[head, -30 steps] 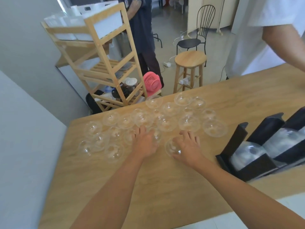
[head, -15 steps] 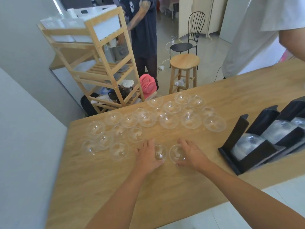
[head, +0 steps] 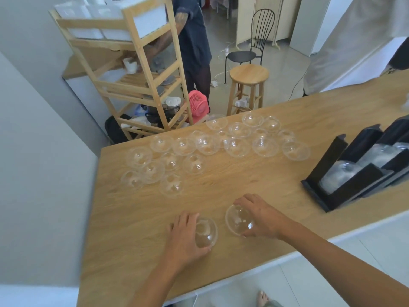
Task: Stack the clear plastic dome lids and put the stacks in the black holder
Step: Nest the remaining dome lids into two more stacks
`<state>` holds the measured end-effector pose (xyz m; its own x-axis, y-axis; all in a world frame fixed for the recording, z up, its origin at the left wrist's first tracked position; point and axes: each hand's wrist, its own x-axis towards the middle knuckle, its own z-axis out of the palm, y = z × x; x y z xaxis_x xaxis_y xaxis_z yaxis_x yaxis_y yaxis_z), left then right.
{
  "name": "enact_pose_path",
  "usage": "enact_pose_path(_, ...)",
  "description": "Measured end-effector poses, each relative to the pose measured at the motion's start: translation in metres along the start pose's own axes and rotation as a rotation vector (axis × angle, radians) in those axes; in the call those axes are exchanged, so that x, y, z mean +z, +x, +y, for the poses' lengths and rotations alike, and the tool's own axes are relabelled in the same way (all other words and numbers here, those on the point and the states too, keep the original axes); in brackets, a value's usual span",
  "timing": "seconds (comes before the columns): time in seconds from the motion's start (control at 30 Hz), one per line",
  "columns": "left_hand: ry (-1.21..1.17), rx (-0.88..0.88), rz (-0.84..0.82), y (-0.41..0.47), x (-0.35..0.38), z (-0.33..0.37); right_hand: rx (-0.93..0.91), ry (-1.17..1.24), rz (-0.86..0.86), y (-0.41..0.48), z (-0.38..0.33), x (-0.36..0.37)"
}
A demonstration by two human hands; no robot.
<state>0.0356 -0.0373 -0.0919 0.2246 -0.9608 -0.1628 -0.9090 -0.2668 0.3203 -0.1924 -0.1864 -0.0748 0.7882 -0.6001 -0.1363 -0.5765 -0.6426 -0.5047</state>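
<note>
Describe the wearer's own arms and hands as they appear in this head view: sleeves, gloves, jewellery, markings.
Both forearms enter from the bottom edge and are bare as far as the frame shows: no sleeve or cuff in view. The left hand and right hand wear no gloves. No ring, watch, bracelet or marking is visible on either wrist or on the fingers that show. Nails look short and unpainted, though motion blur limits detail.

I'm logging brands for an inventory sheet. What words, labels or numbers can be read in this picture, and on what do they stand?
None can be read.
The clear dome lids and the black holder show no print.
The white bins on the wooden shelf and the pink fan are too blurred to tell.
</note>
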Motion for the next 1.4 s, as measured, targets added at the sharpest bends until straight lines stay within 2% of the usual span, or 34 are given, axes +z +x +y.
enact_pose_path(0.2, -0.04, -0.065, 0.024, -0.009, -0.007, -0.005, -0.052, -0.109, -0.111, 0.007, -0.005, -0.005)
enact_pose_path(0.33, -0.137, -0.097, 0.217, 0.014, -0.042, -0.026, -0.064, -0.124, -0.056, 0.036, -0.004, -0.022)
enact_pose_path(0.47, -0.117, -0.174, 0.298, 0.055, -0.071, -0.047, -0.03, -0.083, 0.015, 0.078, -0.01, -0.037)
enact_pose_path(0.73, 0.085, -0.223, 0.161, 0.093, -0.061, -0.051, -0.041, -0.15, -0.018, 0.168, -0.035, -0.035)
enact_pose_path(0.97, 0.029, -0.245, 0.267, 0.078, -0.034, -0.052, -0.034, -0.271, 0.025, 0.196, -0.034, -0.022)
enact_pose_path(1.03, -0.003, -0.276, 0.24, 0.078, -0.033, -0.053, -0.029, -0.268, 0.059, 0.196, -0.033, -0.018)
enact_pose_path(1.2, -0.123, -0.287, 0.184, 0.081, -0.031, -0.054, 0.018, -0.162, -0.032, 0.192, -0.032, -0.01)
enact_pose_path(1.4, -0.259, -0.314, 0.167, 0.085, -0.035, -0.044, 0.003, -0.129, -0.013, 0.182, -0.034, 0.001)
